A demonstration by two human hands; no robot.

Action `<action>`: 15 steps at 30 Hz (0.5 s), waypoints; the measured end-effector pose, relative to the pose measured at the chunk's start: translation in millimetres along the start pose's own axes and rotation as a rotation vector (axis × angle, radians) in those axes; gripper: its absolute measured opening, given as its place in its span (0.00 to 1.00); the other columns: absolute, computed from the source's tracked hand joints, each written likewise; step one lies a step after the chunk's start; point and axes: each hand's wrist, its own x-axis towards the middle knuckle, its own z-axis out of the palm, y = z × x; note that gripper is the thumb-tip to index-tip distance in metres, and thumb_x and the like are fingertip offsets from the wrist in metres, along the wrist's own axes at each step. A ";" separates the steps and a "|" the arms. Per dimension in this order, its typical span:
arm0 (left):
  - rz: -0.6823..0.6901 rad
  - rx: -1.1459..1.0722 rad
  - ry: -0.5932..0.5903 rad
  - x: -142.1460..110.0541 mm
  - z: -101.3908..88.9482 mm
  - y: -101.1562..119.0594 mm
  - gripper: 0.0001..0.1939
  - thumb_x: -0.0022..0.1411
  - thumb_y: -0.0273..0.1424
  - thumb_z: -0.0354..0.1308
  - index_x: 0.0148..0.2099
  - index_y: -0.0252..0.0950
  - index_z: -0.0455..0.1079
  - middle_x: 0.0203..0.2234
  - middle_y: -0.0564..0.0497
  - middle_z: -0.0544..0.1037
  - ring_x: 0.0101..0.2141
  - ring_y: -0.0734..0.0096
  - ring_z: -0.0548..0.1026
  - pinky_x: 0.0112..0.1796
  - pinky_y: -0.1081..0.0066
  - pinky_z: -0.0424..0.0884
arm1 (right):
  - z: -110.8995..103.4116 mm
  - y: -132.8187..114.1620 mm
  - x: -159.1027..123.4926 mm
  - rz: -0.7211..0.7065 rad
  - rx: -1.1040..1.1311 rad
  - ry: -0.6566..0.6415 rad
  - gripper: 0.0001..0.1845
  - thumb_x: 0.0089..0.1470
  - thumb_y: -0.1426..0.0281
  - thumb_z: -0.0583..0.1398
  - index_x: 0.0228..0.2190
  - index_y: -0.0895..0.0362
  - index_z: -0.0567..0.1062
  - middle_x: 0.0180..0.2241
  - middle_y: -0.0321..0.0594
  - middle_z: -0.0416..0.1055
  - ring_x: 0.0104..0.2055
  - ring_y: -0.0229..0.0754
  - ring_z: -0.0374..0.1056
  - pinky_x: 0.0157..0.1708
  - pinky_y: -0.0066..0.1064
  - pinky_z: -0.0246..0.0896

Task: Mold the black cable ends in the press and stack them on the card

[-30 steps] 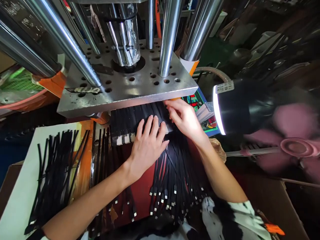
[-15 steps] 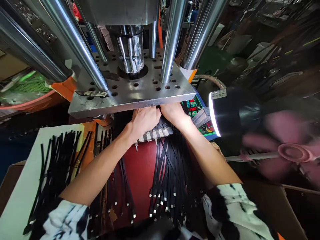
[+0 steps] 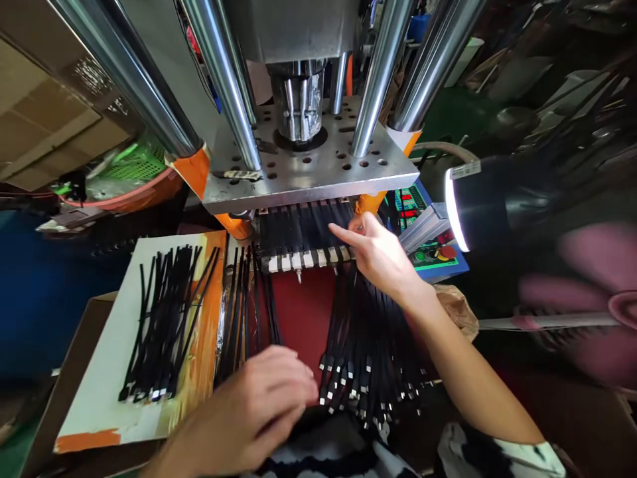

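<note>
My right hand [image 3: 381, 255] is at the right end of a mould fixture [image 3: 313, 260] beneath the press's thick metal plate [image 3: 318, 188]. Its index finger is stretched out over the black flat cables [image 3: 303, 229] lying side by side in the fixture; the other fingers are bent, with nothing visible in them. Lower down, my left hand [image 3: 263, 405] hovers over the near side of the red work surface [image 3: 303, 309], slightly blurred, fingers loosely extended and thumb apart, apparently holding nothing. Between my hands hangs a bunch of black cables [image 3: 355, 332] with metal-tipped plugs.
On the left, a white board [image 3: 107, 372] carries another bundle of black cables [image 3: 164, 318]. Steel columns [image 3: 223, 86] rise around the plate. At right are a control panel [image 3: 438, 259], a lit lamp [image 3: 455, 209] and a pink fan [image 3: 617, 309]. A pink basket [image 3: 144, 192] stands at far left.
My left hand has come back from under the plate towards me. My right hand has drawn out to the fixture's right end, uncovering the cables there. The view has shifted left.
</note>
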 end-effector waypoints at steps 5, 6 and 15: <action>-0.259 -0.262 0.239 -82.0 73.0 9.3 0.13 0.76 0.27 0.53 0.46 0.39 0.80 0.35 0.46 0.87 0.36 0.63 0.85 0.42 0.66 0.83 | 0.6 -33.7 24.6 -0.089 -0.107 -0.200 0.34 0.64 0.82 0.50 0.63 0.50 0.79 0.49 0.51 0.72 0.44 0.50 0.70 0.46 0.38 0.64; -0.325 -0.289 0.272 -91.5 85.6 7.5 0.14 0.77 0.30 0.53 0.45 0.40 0.81 0.33 0.46 0.87 0.35 0.62 0.85 0.40 0.66 0.83 | 2.0 -36.2 32.8 -0.072 -0.152 -0.226 0.35 0.65 0.81 0.50 0.65 0.50 0.78 0.49 0.52 0.72 0.44 0.51 0.70 0.46 0.39 0.63; -0.587 -0.186 0.267 -143.8 106.7 -5.5 0.14 0.75 0.39 0.57 0.47 0.47 0.86 0.39 0.49 0.89 0.41 0.59 0.88 0.45 0.67 0.85 | 3.6 -44.4 82.5 -0.010 -0.251 -0.260 0.37 0.65 0.81 0.49 0.72 0.58 0.66 0.56 0.62 0.72 0.53 0.57 0.73 0.52 0.45 0.65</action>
